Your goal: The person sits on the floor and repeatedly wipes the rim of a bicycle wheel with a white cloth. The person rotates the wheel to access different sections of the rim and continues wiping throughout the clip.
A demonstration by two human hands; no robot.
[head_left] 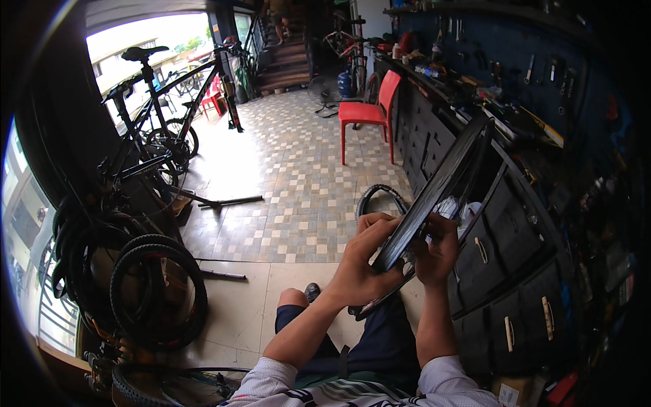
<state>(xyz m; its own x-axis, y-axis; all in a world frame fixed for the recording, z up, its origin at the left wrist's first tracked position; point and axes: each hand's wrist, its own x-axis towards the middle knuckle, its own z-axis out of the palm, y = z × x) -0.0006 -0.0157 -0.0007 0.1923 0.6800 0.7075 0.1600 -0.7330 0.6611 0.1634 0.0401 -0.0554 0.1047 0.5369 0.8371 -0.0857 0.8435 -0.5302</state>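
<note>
A black bicycle wheel rim [424,197] stands tilted in front of me, its broad outer face bare of a tyre and its upper end leaning away to the right. Thin spokes show faintly on its right side. My left hand [366,264] is wrapped round the lower part of the rim, thumb across the outer face. On the other side, my right hand [436,251] is closed with bent fingers at the rim's edge. Whether those fingers also pinch something small there is hidden. Just beyond my left hand, a knobbly tyre [380,197] is partly visible near the floor.
Black drawers [522,298] and a cluttered workbench [468,95] line the right side. A red chair [369,112] stands ahead. To the left, a bicycle frame [163,102] hangs on a repair stand [230,201], above stacked tyres [159,292]. A fan [322,88] sits farther back.
</note>
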